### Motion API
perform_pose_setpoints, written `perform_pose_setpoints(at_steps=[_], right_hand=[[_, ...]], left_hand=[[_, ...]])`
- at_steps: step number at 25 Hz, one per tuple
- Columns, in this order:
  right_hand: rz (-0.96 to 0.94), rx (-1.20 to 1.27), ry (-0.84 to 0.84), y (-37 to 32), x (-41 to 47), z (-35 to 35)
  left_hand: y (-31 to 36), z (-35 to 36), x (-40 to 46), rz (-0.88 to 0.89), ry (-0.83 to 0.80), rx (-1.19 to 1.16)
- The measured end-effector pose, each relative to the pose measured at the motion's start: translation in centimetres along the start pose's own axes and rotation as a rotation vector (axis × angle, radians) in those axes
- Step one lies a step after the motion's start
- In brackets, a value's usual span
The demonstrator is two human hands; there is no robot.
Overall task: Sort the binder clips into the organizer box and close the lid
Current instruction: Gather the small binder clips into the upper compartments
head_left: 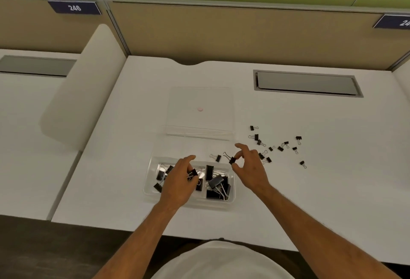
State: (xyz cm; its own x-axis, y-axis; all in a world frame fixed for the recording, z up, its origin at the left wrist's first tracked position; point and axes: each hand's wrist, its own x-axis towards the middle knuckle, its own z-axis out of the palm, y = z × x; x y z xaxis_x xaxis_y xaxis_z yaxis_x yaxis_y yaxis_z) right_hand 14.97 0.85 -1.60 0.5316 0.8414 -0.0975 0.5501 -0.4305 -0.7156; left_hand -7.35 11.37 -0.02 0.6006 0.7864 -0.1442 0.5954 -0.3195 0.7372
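Binder clips (280,148) lie loose right of the organizer box (231,198). Right hand (250,167) pinches a small clip (232,160), likely for sorting; left hand (179,181) grasps another clip (192,173) over the box.

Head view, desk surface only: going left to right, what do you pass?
White divider panel → left hand over the organizer box → right hand pinching a binder clip → loose clips → grey hatch.
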Motion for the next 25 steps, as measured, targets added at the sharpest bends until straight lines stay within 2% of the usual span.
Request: perform_pose_setpoints(at_steps=[9, 16, 21, 25], right_hand=[[-0.027, -0.118, -0.059, -0.1, 3.3, 1.8], [-0.031, -0.046, 0.085, 1.8, 0.4, 0.5], [0.033, 0.019, 0.137, 3.1, -2.3, -1.0], [0.067, 0.048, 0.173, 3.8, -2.9, -1.9]], left_hand=[[-0.4, -1.3, 1.2, -0.017, 0.044, -0.026], [0.2, 0.0, 2.6, 0.007, -0.021, 0.003], [2.1, 2.1, 6.8, 0.092, -0.065, 0.169], [3.9, 4.3, 9.7, 0.119, -0.176, 0.260]])
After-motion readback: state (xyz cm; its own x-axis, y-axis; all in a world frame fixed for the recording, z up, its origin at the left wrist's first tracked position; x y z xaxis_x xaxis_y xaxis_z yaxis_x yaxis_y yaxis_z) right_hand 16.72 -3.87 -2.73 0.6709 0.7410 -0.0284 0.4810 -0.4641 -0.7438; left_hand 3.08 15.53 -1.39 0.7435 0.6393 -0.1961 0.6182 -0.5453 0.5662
